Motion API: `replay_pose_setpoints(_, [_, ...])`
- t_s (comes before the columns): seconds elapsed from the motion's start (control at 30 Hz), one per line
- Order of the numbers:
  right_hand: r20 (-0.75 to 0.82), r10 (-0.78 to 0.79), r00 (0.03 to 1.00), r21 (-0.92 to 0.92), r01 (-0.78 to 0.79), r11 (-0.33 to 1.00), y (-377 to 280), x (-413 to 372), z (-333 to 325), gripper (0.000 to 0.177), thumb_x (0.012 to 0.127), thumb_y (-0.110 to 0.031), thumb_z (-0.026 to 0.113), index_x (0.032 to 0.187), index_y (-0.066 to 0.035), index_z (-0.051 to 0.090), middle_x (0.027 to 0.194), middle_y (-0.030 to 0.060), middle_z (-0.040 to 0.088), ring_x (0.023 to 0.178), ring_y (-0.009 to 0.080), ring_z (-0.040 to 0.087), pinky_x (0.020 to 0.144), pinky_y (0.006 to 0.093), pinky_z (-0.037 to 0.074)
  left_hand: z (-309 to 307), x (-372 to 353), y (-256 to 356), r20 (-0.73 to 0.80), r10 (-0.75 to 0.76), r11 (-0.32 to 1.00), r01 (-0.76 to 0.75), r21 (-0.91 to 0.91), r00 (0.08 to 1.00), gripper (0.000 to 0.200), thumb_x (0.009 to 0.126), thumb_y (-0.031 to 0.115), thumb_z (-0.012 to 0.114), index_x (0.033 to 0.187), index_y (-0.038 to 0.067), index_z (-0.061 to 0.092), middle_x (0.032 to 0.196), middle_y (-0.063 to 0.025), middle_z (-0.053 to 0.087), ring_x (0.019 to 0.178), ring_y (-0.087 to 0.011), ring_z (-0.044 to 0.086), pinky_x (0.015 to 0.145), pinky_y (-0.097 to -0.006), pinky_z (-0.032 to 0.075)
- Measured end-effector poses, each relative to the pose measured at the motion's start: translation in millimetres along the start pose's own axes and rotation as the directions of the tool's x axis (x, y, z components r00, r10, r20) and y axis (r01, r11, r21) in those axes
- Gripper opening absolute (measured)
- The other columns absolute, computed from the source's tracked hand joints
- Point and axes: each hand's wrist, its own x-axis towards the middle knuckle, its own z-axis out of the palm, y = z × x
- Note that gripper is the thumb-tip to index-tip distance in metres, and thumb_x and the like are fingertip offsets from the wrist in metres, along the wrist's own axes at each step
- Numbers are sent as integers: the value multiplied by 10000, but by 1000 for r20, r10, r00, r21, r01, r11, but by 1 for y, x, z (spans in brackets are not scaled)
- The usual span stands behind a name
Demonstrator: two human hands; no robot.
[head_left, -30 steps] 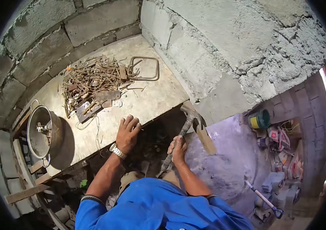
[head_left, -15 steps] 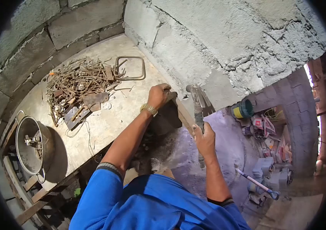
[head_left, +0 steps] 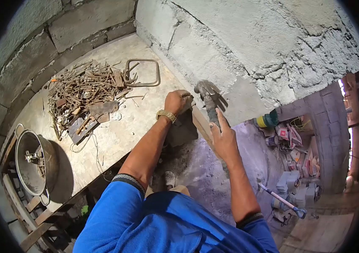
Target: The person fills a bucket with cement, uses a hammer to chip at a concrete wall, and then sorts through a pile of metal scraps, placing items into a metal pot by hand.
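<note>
My right hand (head_left: pixel 225 141) is closed on the handle of a claw hammer (head_left: pixel 207 95), its index finger laid along the grip. The hammer's head is up beside the block wall. At the slab's edge, my left hand (head_left: pixel 177 102), with a watch on the wrist, is closed in a pinch near the top of a narrow wooden piece (head_left: pixel 201 125). What its fingertips hold is too small to make out. A dark flat piece (head_left: pixel 181 130) hangs below that hand.
A pile of rusty nails and metal scraps (head_left: pixel 88 90) lies on the concrete slab (head_left: pixel 116 141), near a square metal frame (head_left: pixel 158 74). A metal pot (head_left: pixel 50 158) stands at left. Lower right are a green bucket (head_left: pixel 268 119), bags and a blue-handled tool (head_left: pixel 283 201).
The hammer and my right hand have shifted slightly left, and the hammer head is higher. My right index finger now stretches along the handle. My left hand has hardly moved.
</note>
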Motion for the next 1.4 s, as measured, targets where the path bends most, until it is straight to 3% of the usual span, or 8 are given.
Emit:
replay_pose_setpoints(0.6, [-25,-78,997,-62,76,995,35,32,26,500,992,-232,554,1424,4,470,1236,331,602,1146,488,581,953,473,478,1,-3,6,-72,108,967,-88,238,992,168,822,208,736,916,72,765,874,-163,719,809,-347,698,733,-403,547])
replay_pose_setpoints(0.8, [-113,-49,992,23,52,998,-10,12,-9,537,996,-186,568,1493,-54,417,1280,267,621,905,255,674,835,348,531,-47,-47,47,78,9,972,-27,233,997,591,771,289,799,1260,8,626,1309,-209,604,1198,-386,584,984,-463,476])
replay_pose_setpoints(0.87, [-138,-37,990,84,49,995,-13,7,-2,556,989,-174,572,1503,-56,397,1323,273,592,1003,323,682,880,365,518,-56,-86,55,105,16,720,-84,689,994,897,701,292,834,1444,-1,426,1531,-192,399,1404,-404,388,1103,-588,334])
replay_pose_setpoints(0.93, [-129,-63,990,-21,61,998,10,9,21,552,986,-189,571,1494,-49,407,1329,289,578,1140,406,635,930,388,497,-64,-106,35,162,33,653,-144,743,986,810,765,248,757,1451,-4,410,1549,-174,377,1438,-390,340,1113,-625,290])
replay_pose_setpoints(1.0, [-117,-248,962,-145,230,962,68,27,58,544,979,-254,598,1452,-28,454,1115,323,644,915,464,666,776,448,525,-58,-121,16,209,45,585,-195,787,977,723,828,204,680,1458,-7,393,1567,-157,354,1472,-376,291,1122,-662,246])
replay_pose_setpoints(1.1, [145,233,962,206,-259,944,20,27,26,534,982,-241,597,1450,-22,459,1159,311,637,911,414,692,773,416,528,-54,-121,2,128,150,552,-190,812,980,588,902,137,533,1460,4,403,1572,-160,351,1466,-375,305,1144,-639,246])
replay_pose_setpoints(1.33, [-292,-38,956,237,111,965,-23,9,2,533,995,-208,570,1473,-25,422,1246,313,612,1033,413,679,847,424,527,-58,-119,12,148,148,576,-207,791,978,583,903,87,487,1470,4,387,1579,-164,337,1467,-375,300,1145,-625,258])
replay_pose_setpoints(1.4, [-342,-270,900,-65,264,962,24,16,42,529,1002,-162,559,1475,19,404,1247,274,627,1155,345,634,966,392,486,-57,-117,11,142,152,581,-205,788,978,620,883,73,508,1483,7,368,1589,-167,319,1474,-376,287,1147,-620,257])
